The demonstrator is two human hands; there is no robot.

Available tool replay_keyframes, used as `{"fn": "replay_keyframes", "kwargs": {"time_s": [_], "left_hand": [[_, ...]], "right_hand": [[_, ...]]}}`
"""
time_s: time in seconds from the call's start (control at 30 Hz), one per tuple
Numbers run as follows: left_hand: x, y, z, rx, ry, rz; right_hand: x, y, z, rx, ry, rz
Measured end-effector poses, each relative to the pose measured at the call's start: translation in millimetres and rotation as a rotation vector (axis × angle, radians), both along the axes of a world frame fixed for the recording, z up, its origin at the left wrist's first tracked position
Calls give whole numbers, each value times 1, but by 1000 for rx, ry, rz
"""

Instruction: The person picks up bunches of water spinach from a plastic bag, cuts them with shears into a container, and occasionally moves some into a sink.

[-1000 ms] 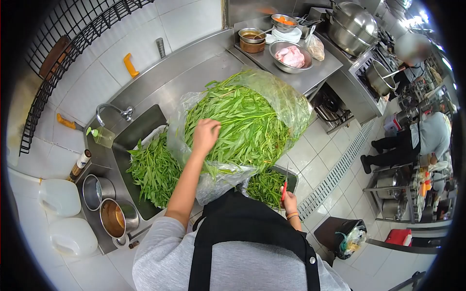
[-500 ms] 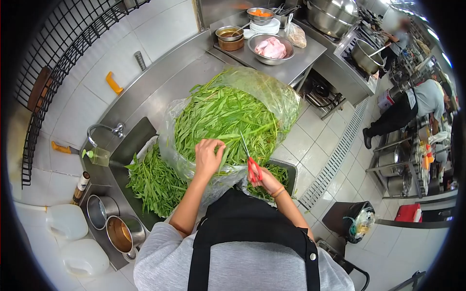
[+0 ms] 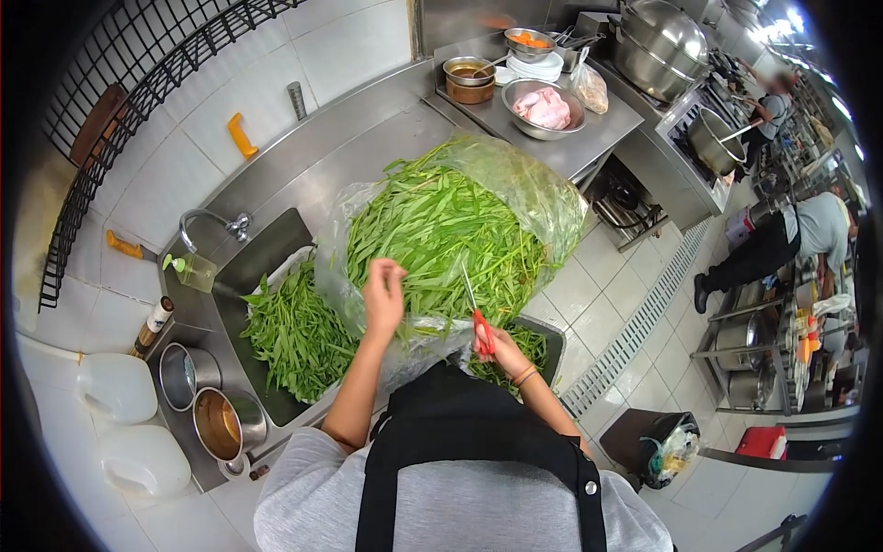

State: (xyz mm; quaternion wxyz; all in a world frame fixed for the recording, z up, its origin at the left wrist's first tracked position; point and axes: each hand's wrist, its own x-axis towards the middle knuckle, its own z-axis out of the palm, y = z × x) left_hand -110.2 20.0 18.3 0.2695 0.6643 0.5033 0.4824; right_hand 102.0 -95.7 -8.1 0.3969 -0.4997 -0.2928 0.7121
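Observation:
My right hand (image 3: 498, 348) grips red-handled scissors (image 3: 482, 333) by their handles, blades pointing up over the greens. Nearer the middle, my left hand (image 3: 383, 296) hovers above the near left part of the heap, its fingers loosely bent and apart, with no stalk visible in it. Long-leaved green vegetables (image 3: 451, 230) fill a large clear plastic bag (image 3: 543, 189) in front of me. More leafy greens (image 3: 299, 331) are piled in the sink (image 3: 262, 244) on the left. Some cut greens (image 3: 529, 345) sit in a dark container (image 3: 555, 350) under my right hand.
A faucet (image 3: 212, 221) and soap bottle (image 3: 195, 271) stand beside the sink. Metal pots (image 3: 225, 428) and white jugs (image 3: 118, 388) are at lower left. A bowl of raw meat (image 3: 547, 109) sits on the far counter. A bin (image 3: 644, 446) stands right; a co-worker (image 3: 800, 239) bends beyond.
My left hand has drawn slightly left, away from the scissors, and the stalk stretched between it and the blades no longer shows. The camera view has shifted a little.

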Motion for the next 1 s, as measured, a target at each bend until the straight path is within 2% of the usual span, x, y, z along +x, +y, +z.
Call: {"fn": "replay_keyframes", "kwargs": {"time_s": [0.07, 0.1, 0.17, 0.2, 0.23, 0.3, 0.4, 0.43, 0.5, 0.53, 0.6, 0.7, 0.77, 0.83, 0.9, 0.97, 1.0], "left_hand": [[-9, 14, 2, 75, -224, 318], [-6, 16, 12, 73, -224, 317], [2, 22, 41, 25, -219, 276], [6, 28, 39, -49, -76, 275], [13, 33, 34, -48, -75, 273], [34, 40, 17, -116, -46, 32], [57, 46, -9, -36, 100, 52], [61, 49, -15, -32, 105, 52], [67, 53, -24, -90, 340, 59], [70, 55, -24, -215, 385, 60], [72, 57, -27, -186, 400, 65], [72, 59, -30, -226, 447, 52], [72, 60, -31, -284, 472, 28], [70, 61, -27, -288, 329, -40], [66, 56, -18, -360, 266, -103], [61, 44, -14, -519, -58, -220], [57, 39, -13, -548, -60, -230]], "right_hand": [[3, -3, 6, 32, 8, -67], [2, 0, -1, 29, 8, -68], [-3, 17, -27, 315, -237, -457], [-3, 32, -32, 332, -359, -554], [-2, 51, -34, 350, -479, -651], [2, 88, -47, 441, -783, -709], [-3, 109, -24, 401, -697, -792], [-1, 109, -31, 402, -691, -794], [10, 97, -46, 406, -551, -755], [15, 83, -44, 436, -561, -697], [24, 45, -43, 457, -692, -661], [42, -9, -76, 390, -641, -687], [49, -44, -89, 435, -1202, -604], [52, -70, -98, 318, -1288, -574], [54, -80, -100, 305, -1295, -542], [52, -85, -85, 91, -405, -489], [51, -85, -80, 175, -382, -398]]}}
